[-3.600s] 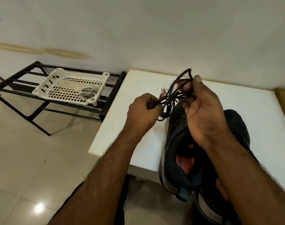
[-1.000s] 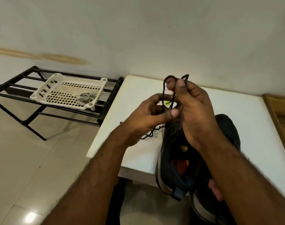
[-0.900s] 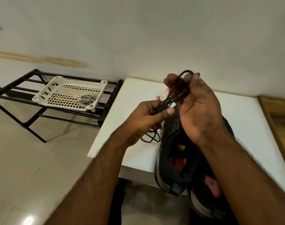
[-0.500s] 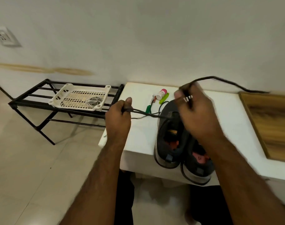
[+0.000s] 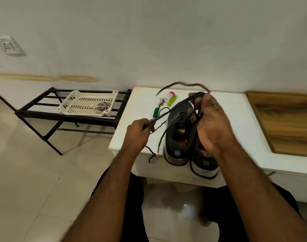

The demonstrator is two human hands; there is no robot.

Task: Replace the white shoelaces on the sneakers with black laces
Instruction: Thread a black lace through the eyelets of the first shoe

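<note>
Pulled apart now, left hand [image 5: 140, 131] and right hand [image 5: 210, 119] pinch the black lace [image 5: 168, 111] taut above unlaced sneakers [image 5: 180, 137]; threading remains.

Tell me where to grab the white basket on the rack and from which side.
Take the white basket by its near-left rim, coming from above on the open floor side. The slotted, flared wall there gives fingers a grip; it sits flat on the black rack, and the pale laces lie at the right end, clear of that corner.
</note>
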